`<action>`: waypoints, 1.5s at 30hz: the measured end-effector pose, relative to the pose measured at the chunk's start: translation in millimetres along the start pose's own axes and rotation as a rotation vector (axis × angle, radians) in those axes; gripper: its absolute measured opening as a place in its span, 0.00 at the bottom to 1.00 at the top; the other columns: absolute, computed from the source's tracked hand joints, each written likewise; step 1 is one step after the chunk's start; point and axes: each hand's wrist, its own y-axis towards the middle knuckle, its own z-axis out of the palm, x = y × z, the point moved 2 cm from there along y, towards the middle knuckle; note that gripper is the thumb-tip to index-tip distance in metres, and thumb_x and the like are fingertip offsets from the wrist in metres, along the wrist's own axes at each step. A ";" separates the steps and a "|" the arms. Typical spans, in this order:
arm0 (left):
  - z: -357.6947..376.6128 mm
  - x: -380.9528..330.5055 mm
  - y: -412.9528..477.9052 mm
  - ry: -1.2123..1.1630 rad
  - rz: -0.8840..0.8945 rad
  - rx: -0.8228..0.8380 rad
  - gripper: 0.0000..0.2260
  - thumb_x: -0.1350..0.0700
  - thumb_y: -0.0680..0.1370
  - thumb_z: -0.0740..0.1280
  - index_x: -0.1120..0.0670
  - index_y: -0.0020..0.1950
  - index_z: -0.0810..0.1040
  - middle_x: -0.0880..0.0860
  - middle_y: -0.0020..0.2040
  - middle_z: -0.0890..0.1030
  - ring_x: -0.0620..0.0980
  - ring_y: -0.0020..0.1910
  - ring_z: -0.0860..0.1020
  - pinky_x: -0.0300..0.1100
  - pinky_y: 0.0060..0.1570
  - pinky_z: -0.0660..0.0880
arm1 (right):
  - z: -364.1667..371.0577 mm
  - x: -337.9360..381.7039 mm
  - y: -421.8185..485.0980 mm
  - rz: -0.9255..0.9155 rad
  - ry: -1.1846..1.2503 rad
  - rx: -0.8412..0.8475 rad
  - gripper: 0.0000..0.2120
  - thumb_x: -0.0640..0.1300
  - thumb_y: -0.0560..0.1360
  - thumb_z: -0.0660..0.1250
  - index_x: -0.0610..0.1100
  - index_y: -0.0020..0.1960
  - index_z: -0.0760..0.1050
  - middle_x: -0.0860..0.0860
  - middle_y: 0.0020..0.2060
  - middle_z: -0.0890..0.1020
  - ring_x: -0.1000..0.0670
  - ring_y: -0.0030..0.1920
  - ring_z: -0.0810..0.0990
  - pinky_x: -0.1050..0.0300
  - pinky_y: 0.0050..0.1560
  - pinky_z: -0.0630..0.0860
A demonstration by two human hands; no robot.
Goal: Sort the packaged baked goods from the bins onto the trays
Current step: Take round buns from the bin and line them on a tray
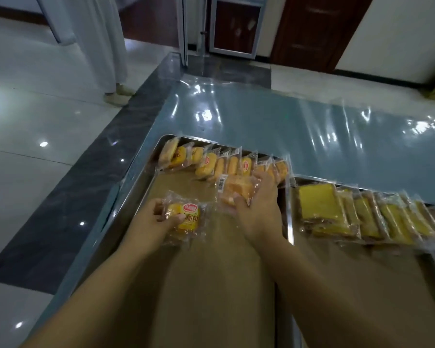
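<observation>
Gripping: your left hand (165,213) clasps a round yellow-labelled bun packet (186,218); right hand (257,204) fingers clamp a clear-wrapped sponge slice (236,188), nearest the leaning row (221,163) just beyond.

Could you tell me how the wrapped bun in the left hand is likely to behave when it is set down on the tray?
The bun looks soft and light, so it probably squashes if squeezed. Its clear wrapper looks glossy and loose, likely slippery in the left hand. Being roundish, it may tip unless leaned against others on the tray.
</observation>
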 end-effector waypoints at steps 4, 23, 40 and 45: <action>6.3 1.7 32.7 0.018 -0.005 0.019 0.18 0.55 0.71 0.73 0.47 0.56 0.70 0.44 0.49 0.78 0.41 0.44 0.79 0.33 0.33 0.76 | 21.5 -12.2 9.3 0.045 -0.075 -0.072 0.25 0.54 0.71 0.69 0.48 0.60 0.61 0.50 0.57 0.68 0.49 0.53 0.75 0.48 0.50 0.77; 74.9 20.5 41.9 0.134 -0.040 -0.094 0.32 0.51 0.76 0.67 0.44 0.74 0.53 0.51 0.68 0.70 0.51 0.64 0.71 0.46 0.56 0.68 | 13.6 -55.8 -24.5 -0.094 -0.501 0.124 0.28 0.59 0.70 0.69 0.53 0.65 0.64 0.52 0.57 0.65 0.52 0.55 0.69 0.57 0.46 0.75; 87.6 -6.7 44.8 0.587 -0.042 -0.105 0.24 0.42 0.76 0.62 0.43 0.70 0.63 0.52 0.63 0.60 0.56 0.62 0.62 0.47 0.50 0.66 | 1.5 -54.5 -0.9 0.022 -0.532 0.137 0.32 0.58 0.71 0.68 0.51 0.70 0.59 0.49 0.65 0.65 0.47 0.66 0.66 0.51 0.60 0.70; 73.2 -21.5 16.2 0.646 0.079 -0.092 0.24 0.42 0.75 0.64 0.44 0.69 0.65 0.54 0.64 0.63 0.55 0.63 0.62 0.46 0.52 0.64 | -24.6 -38.6 -17.9 -0.017 -0.537 0.142 0.26 0.54 0.73 0.66 0.51 0.68 0.64 0.49 0.67 0.67 0.46 0.65 0.67 0.51 0.58 0.71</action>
